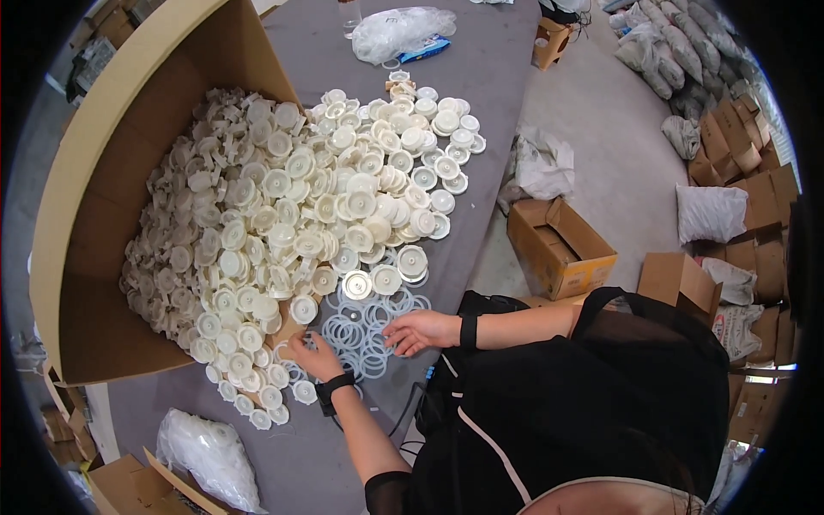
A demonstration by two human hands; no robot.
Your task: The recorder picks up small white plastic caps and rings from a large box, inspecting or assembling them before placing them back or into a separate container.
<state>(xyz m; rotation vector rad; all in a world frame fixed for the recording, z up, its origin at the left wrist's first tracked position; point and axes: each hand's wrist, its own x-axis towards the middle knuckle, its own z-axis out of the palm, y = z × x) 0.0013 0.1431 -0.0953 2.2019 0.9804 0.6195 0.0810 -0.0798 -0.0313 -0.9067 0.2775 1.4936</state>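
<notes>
White rings [365, 330] — both hands palm-down; L hand [313, 354], R hand [421, 330] fingers spread, gripping nothing.

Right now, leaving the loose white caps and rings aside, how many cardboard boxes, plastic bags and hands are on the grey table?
Open cardboard box: 1
Plastic bags: 2 (the second lies at the near left corner)
Hands: 2, left hand and right hand
Total: 5
</notes>
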